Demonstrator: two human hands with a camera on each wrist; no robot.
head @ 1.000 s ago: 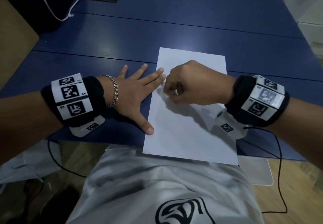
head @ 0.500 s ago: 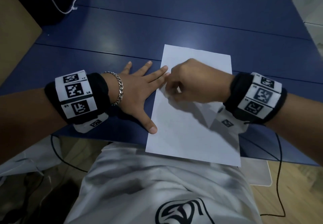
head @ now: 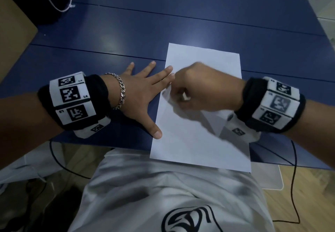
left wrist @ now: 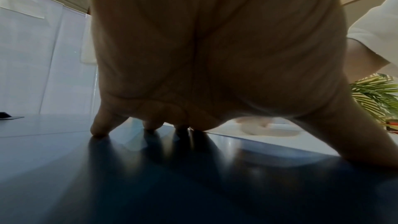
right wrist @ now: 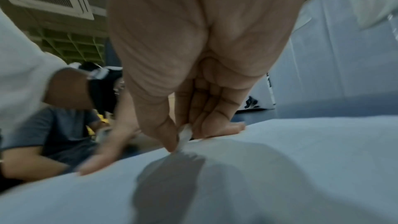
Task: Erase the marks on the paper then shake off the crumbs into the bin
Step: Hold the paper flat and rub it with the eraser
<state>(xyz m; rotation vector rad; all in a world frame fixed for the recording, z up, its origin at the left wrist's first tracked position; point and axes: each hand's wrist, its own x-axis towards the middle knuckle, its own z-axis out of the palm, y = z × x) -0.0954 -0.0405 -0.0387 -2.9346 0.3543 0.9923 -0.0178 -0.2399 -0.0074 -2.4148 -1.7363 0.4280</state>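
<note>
Erasing near the left edge of a white sheet on a blue table.

Lowest in the head view is the person's white shirt (head: 163,186) with a dark logo; just above it the paper (head: 195,141) lies flat on the blue table (head: 199,23), its near edge at the table's front edge, in the middle right of the frame. The left hand (head: 143,94) lies flat with fingers straight and spread, thumb tip and the first fingertips resting on the paper's left edge, the palm on the table, a chain bracelet (head: 121,90) at the wrist. The right hand (head: 203,88) is curled, thumb and fingers pinching a small white eraser (right wrist: 185,134) whose tip touches the paper close to the left fingertips; the hand is blurred. A white cord (head: 59,0) lies in the upper left of the frame.
</note>
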